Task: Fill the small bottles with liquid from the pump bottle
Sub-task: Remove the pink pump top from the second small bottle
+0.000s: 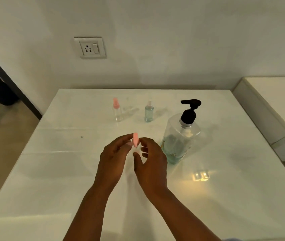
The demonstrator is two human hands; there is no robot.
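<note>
Near the middle of the white desk (51,171), both hands meet around a small clear bottle with a pink cap (135,140). The bottle stands upright, cap pointing up, its long axis vertical; the clear body is mostly hidden behind the fingers, so its fill level cannot be told. The left hand (112,159) and the right hand (151,164) each pinch the pink cap with their fingertips. Toward the desk's far edge stand an upright pink-capped clear bottle (117,110) and a bottle of pale blue liquid (149,112). The large pump bottle (180,136), black pump facing left, stands just right of the hands.
</note>
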